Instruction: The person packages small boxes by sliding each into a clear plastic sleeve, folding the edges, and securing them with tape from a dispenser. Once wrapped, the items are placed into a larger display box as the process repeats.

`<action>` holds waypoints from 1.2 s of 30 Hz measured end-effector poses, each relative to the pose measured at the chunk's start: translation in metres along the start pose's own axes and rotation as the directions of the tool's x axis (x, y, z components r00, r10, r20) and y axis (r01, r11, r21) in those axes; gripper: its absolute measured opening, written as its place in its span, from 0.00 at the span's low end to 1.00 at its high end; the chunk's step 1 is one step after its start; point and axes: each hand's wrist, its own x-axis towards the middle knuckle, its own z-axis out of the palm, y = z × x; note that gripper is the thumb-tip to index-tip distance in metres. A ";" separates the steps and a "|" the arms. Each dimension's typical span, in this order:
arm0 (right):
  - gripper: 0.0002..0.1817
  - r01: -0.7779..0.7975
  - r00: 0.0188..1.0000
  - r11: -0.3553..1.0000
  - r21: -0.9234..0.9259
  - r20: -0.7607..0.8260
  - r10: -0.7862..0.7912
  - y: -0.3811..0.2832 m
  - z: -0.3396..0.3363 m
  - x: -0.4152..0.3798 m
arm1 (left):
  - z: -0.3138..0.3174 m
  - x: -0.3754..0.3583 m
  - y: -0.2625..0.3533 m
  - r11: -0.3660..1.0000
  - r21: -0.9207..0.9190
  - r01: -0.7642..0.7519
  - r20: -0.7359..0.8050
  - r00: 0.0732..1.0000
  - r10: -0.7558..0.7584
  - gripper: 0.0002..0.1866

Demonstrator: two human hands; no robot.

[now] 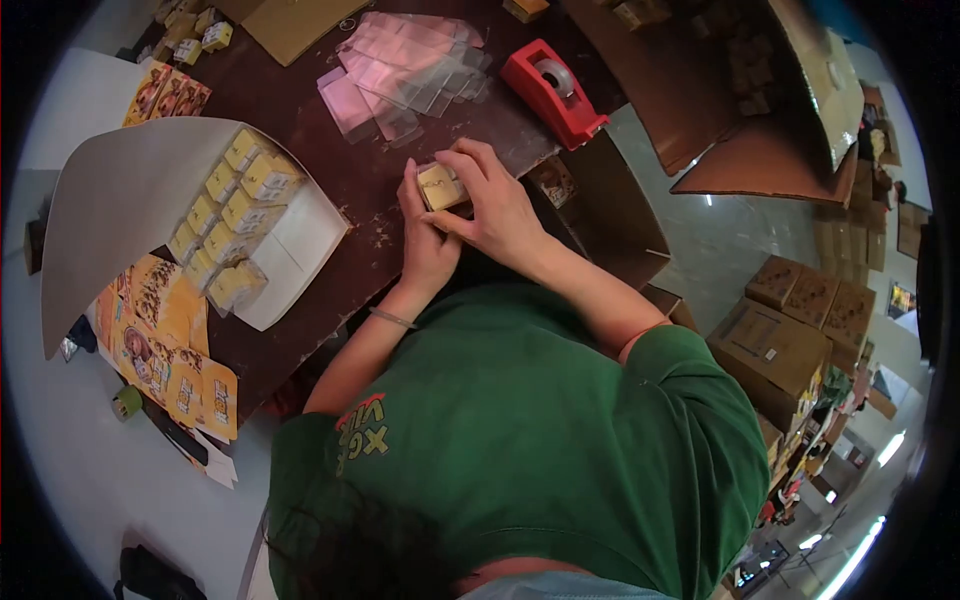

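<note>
A small pale-yellow box (pixel 438 188) is held between my two hands, above the edge of the dark table. My left hand (pixel 428 240) is closed along its left side. My right hand (pixel 497 205) grips it from the right, thumb at the near edge and fingers over the far corner. Clear plastic seems to show at the box's far side. To the left, an open white carton (pixel 300 255) holds several similar yellow boxes (pixel 238 225) in rows. Beyond my hands lies a loose pile of clear, pinkish plastic sleeves (pixel 400 70).
A red tape dispenser (pixel 556 95) stands at the table's far right. Open brown cartons (pixel 610 200) are beside and beyond the right edge. Orange printed cardboard (pixel 165 340) lies left of the white carton. More yellow boxes (pixel 205 35) sit at the far left, and stacked cartons (pixel 770 340) at right.
</note>
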 end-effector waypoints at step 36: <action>0.06 -0.399 0.798 0.469 0.788 0.046 0.602 0.168 -0.088 -0.040 | 0.083 0.121 0.021 0.925 -0.219 0.310 0.710 0.701 -0.066 0.29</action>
